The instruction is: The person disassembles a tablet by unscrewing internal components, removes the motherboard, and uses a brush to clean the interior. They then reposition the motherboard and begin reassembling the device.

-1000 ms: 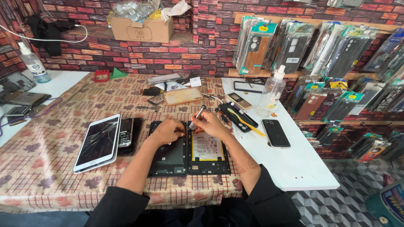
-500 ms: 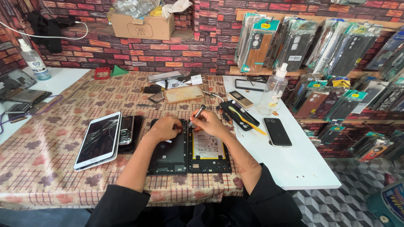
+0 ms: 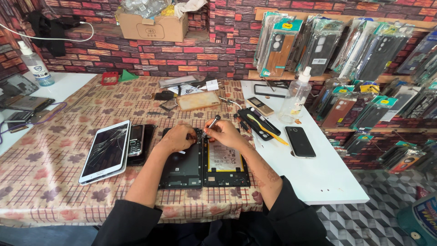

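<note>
An opened black tablet (image 3: 191, 169) lies on the patterned tablecloth in front of me, its back cover on the left and its inner side with a pale battery (image 3: 222, 161) on the right. My left hand (image 3: 176, 138) rests on the top edge of the left half. My right hand (image 3: 226, 133) grips a small screwdriver (image 3: 210, 124), its tip down at the tablet's upper edge between both hands.
A white tablet with a cracked screen (image 3: 105, 151) and an old keypad phone (image 3: 135, 141) lie to the left. A black smartphone (image 3: 300, 141), a tool case (image 3: 258, 123) and a spray bottle (image 3: 296, 96) stand on the white table (image 3: 327, 182) at right. Phone cases hang behind.
Both hands stay at the tablet's top edge. The view has shifted slightly; no object has visibly moved.
</note>
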